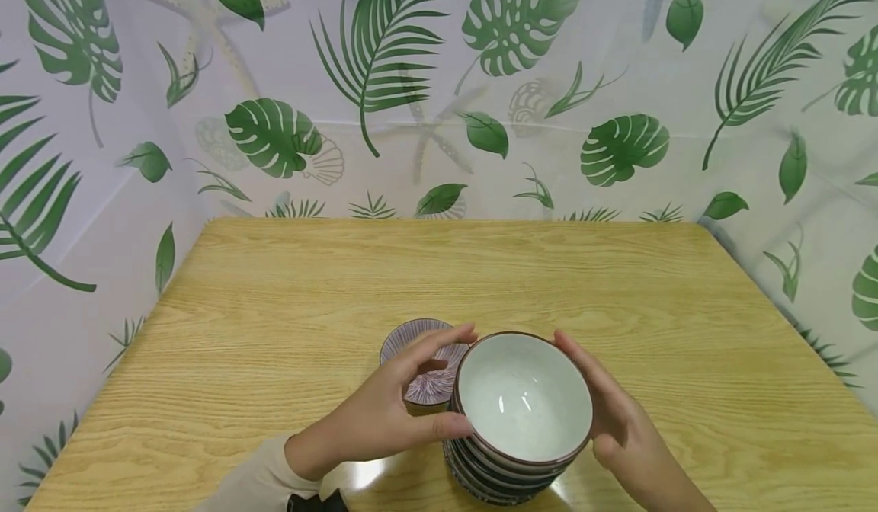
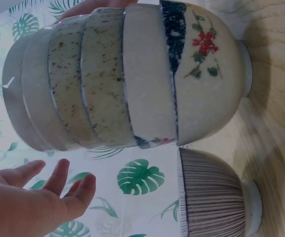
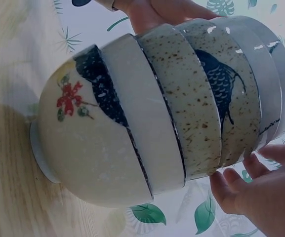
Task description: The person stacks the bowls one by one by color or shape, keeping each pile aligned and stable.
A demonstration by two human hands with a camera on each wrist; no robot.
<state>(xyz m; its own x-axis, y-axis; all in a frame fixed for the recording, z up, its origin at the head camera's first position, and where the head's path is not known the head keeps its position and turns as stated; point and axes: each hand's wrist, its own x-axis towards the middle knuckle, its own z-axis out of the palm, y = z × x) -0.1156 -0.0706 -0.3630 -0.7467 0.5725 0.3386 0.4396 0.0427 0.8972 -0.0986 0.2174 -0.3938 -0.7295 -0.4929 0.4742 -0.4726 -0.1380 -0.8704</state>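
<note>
A tilted stack of several bowls (image 1: 524, 398) stands on the table in front of me, its top bowl pale inside with a brown rim. Its bottom bowl (image 2: 209, 74) bears a red flower and a dark blue patch; speckled bowls (image 3: 182, 94) sit higher up. At the stack's left side my left hand (image 1: 391, 401) is spread, thumb near the rim, with the fingers apart from the bowls in the left wrist view. My right hand (image 1: 620, 424) touches the stack's right side with loosely extended fingers. A purple-striped bowl (image 2: 214, 192) stands beside the stack, partly hidden by my left hand.
The wooden table (image 1: 439, 268) stretches out behind and to both sides of the bowls. A leaf-patterned cloth (image 1: 425, 70) hangs along its back and sides. A dark band (image 1: 318, 501) circles my left wrist.
</note>
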